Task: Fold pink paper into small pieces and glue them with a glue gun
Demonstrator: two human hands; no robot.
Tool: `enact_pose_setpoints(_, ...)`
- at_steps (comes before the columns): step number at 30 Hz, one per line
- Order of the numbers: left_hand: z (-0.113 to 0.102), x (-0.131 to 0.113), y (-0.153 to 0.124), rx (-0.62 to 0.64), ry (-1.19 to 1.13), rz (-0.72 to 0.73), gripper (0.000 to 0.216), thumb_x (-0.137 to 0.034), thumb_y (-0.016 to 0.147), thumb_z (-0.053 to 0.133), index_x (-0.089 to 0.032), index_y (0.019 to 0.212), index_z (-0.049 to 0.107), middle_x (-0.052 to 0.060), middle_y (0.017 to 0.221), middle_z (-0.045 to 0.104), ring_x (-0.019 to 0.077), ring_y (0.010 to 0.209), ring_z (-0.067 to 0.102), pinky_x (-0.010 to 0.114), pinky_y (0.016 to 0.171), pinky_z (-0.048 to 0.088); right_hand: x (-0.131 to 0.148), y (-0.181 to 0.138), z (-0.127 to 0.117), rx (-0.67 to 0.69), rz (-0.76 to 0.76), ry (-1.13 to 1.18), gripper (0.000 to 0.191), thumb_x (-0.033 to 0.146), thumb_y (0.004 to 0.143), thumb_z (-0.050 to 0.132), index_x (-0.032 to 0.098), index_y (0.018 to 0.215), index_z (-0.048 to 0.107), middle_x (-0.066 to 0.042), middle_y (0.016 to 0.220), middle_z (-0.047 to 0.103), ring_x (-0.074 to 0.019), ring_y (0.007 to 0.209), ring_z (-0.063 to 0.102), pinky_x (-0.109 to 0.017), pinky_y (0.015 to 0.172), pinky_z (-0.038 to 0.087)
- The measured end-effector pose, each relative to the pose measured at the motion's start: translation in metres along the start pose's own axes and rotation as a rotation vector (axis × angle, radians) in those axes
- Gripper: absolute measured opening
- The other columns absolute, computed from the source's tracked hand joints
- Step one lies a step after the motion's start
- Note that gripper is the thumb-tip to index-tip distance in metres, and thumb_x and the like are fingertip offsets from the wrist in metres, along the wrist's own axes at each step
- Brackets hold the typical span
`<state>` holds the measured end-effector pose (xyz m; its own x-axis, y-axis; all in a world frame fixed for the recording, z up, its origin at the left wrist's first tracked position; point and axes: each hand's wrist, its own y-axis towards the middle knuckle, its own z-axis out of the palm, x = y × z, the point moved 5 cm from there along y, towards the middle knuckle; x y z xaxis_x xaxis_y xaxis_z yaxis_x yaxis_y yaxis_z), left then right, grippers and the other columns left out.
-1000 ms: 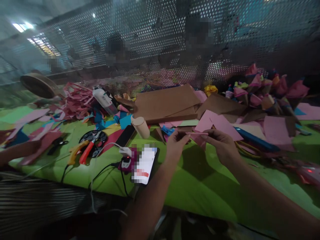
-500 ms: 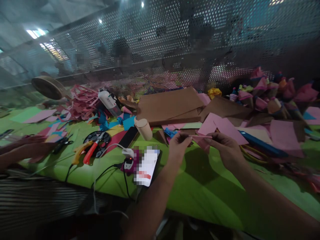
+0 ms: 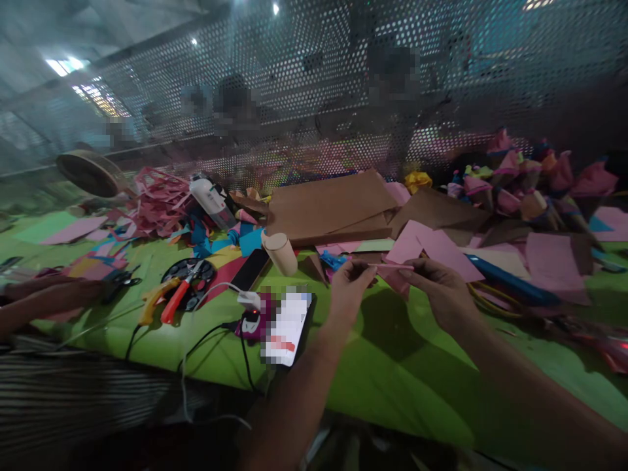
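Between my two hands a thin strip of pink paper (image 3: 391, 266) is held level above the green tabletop. My left hand (image 3: 350, 288) pinches its left end between thumb and fingers. At the other end, the thumb and fingers of my right hand (image 3: 439, 288) are closed on the strip. Pink paper sheets (image 3: 432, 252) lie just beyond my hands. A crumpled blue piece (image 3: 333, 260) sits close to my left hand, and a blue long tool (image 3: 513, 281) lies to the right of my right hand.
A lit phone (image 3: 288, 327) and a power strip (image 3: 252, 324) with cables lie left of my forearm. Beyond them stand a cardboard tube (image 3: 281, 254) and a flat cardboard box (image 3: 328, 206). A yellow glue gun (image 3: 156, 301), red-handled pliers (image 3: 177, 301) and another person's hand (image 3: 73, 294) are further left.
My hands and the pink strip stay nearly in place. The other person's hand at the left has shifted slightly, and the view has moved a little.
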<state>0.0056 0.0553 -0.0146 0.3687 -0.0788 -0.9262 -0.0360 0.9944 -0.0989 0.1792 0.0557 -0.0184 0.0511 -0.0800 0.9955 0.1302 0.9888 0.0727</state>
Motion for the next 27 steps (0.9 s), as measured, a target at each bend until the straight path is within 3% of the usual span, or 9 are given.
enact_pose_setpoints(5, 0.0003, 0.0034, 0.0007, 0.02, 0.049, 0.021, 0.033, -0.042, 0.065, 0.087, -0.018, 0.077, 0.066, -0.001, 0.073, 0.064, 0.0111, 0.068, 0.056, 0.027, 0.069, 0.045, -0.0016, -0.0009, 0.0016, 0.028, -0.011, -0.022, 0.046, 0.068, 0.062, 0.087, 0.028, 0.079, 0.075, -0.003, 0.08, 0.072, -0.0227, 0.077, 0.065, -0.036, 0.071, 0.052)
enact_pose_setpoints(27, 0.0007, 0.0047, 0.0001, 0.037, 0.062, 0.006, 0.026, -0.035, 0.069, 0.084, -0.019, 0.077, 0.065, -0.001, 0.075, 0.063, 0.0131, 0.074, 0.058, 0.029, 0.078, 0.048, -0.0034, -0.0026, 0.0043, 0.045, 0.007, 0.004, 0.045, 0.067, 0.061, 0.088, 0.028, 0.079, 0.076, -0.003, 0.081, 0.073, -0.0224, 0.077, 0.065, -0.036, 0.073, 0.053)
